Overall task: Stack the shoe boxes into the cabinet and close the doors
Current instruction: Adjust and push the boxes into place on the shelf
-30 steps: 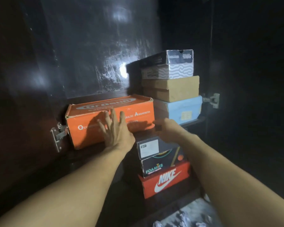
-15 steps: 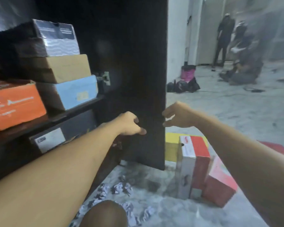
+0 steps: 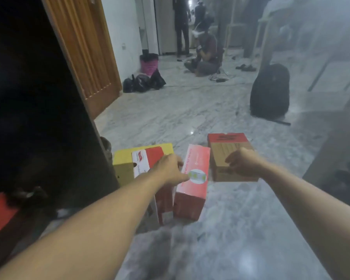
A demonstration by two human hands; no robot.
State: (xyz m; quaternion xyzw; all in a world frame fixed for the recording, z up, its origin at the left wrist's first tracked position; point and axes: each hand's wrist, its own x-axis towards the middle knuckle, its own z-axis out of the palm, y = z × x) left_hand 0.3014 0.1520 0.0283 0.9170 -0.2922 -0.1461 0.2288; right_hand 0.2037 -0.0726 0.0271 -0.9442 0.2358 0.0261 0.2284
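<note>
Head view: reaching for more floor boxes.
Left hand (image 3: pixel 169 168) and right hand (image 3: pixel 241 161) hovering loosely curled over red box (image 3: pixel 192 182); next, gripping its sides.

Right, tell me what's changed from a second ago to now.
Both hands left the orange box on the cabinet shelf as the view swung right and down to the floor. The left hand now reaches onto the red-and-white box; the right hand reaches over the brown box. Neither clearly grips yet. The red box between them and the yellow box stand as half a second ago, and the cabinet door stays open.
</note>
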